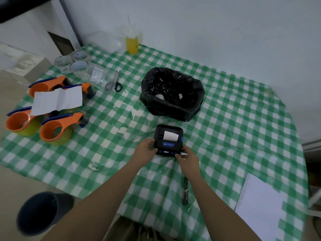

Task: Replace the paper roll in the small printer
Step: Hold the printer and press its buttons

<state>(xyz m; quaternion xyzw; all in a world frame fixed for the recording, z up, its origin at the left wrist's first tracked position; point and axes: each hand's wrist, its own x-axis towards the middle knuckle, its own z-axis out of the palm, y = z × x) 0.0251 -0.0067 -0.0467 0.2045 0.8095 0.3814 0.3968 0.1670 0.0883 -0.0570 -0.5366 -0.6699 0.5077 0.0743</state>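
A small black printer (168, 140) with blue trim sits on the green checked tablecloth near the table's middle. Its lid is down and a short strip of white paper (171, 136) sticks out of the slot. My left hand (147, 147) grips the printer's left side. My right hand (186, 157) holds its front right corner, thumb by the lit display. Behind the printer a bin lined with a black bag (172, 93) holds two small white paper rolls (160, 96).
Several orange tape dispensers (57, 129) with a loose white paper sheet (57, 100) stand at the left. Scissors (113, 81), clear tape rolls (76, 62) and a yellow drink cup (132, 42) lie behind. A pen (185, 192) and notepad (260, 209) are near right. A grey bin (39, 213) is on the floor.
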